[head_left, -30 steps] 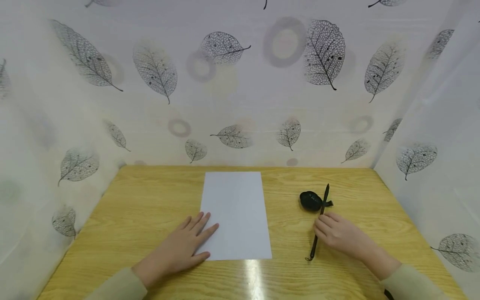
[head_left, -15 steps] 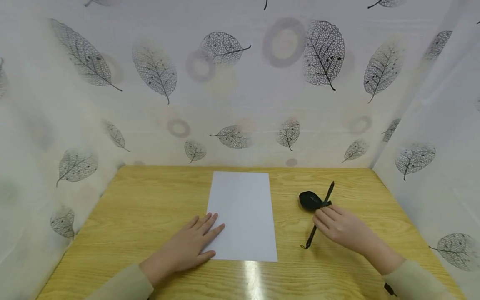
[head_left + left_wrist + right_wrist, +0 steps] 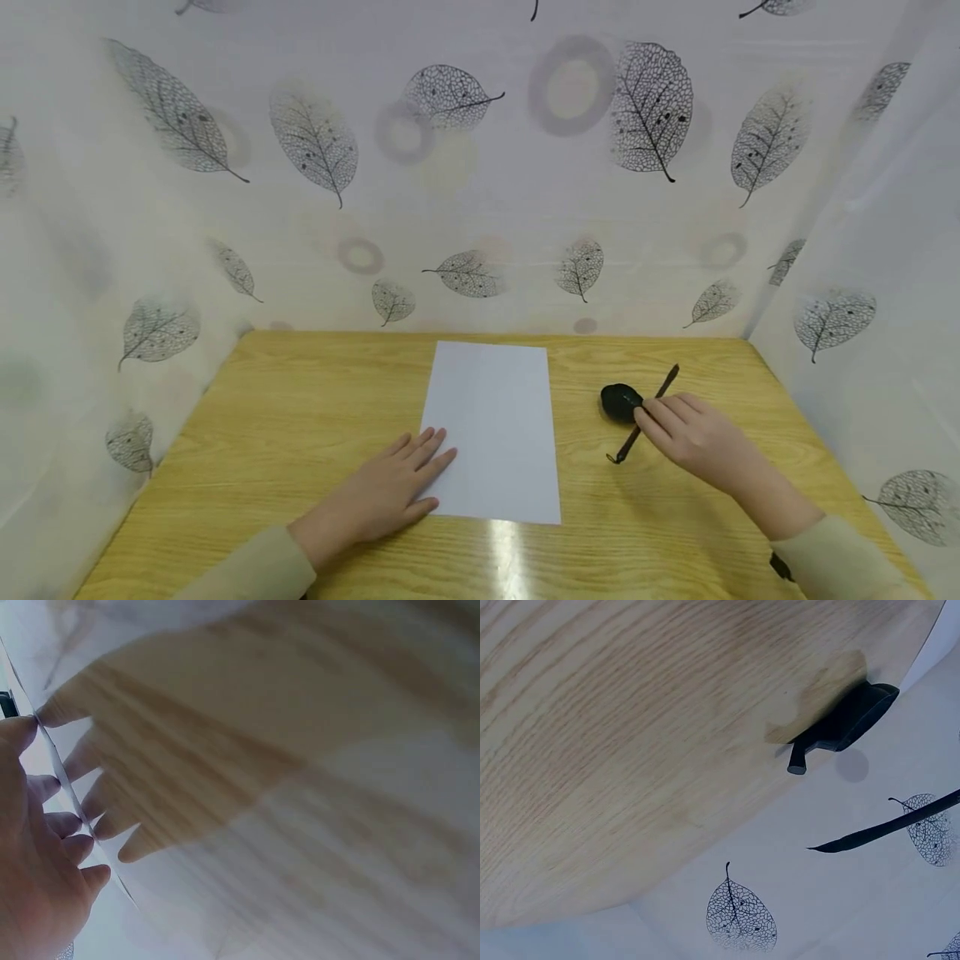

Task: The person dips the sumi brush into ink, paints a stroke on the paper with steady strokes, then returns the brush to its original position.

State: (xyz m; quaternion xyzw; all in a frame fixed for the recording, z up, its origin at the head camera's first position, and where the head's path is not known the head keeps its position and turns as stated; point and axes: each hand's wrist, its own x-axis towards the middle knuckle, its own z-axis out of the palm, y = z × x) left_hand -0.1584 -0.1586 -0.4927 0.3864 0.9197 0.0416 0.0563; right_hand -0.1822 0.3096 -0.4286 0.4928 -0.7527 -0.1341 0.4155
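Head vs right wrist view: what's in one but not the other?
Head only: the left hand resting at the edge of the white sheet, the right hand holding the dark brush, and its looped end.
Right wrist only: the stubby stem of the black object.
Both: that object's body, the brush's pointed end, the wooden table and the leaf-print curtain.
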